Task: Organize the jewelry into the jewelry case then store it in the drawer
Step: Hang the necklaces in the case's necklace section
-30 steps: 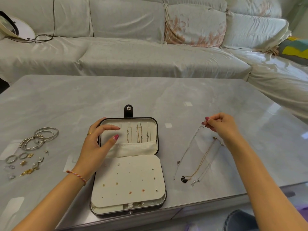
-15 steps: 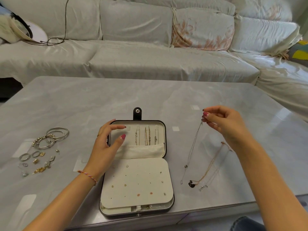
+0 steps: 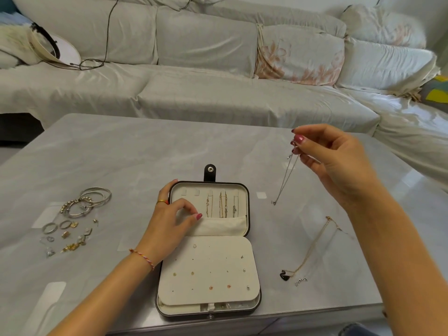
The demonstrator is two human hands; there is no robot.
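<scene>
— Which step is she on?
— Necklaces. Her right hand (image 3: 339, 163) pinches a silver necklace (image 3: 286, 178) dangling above the counter (image 3: 121, 151); her left hand (image 3: 172, 221), fingers curled, touches the pouch of the open jewelry case (image 3: 211, 251).
— Next?
— I'd guess hooking its chain on a free tab inside the lid.

A glossy grey marble-patterned tabletop (image 3: 121, 151) reflects pale patches of light. Behind it stands a long sofa (image 3: 194, 93) draped in wrinkled off-white covers, with a faded floral cushion (image 3: 300, 57). A dark cable (image 3: 106, 32) trails down its left backrest.
</scene>
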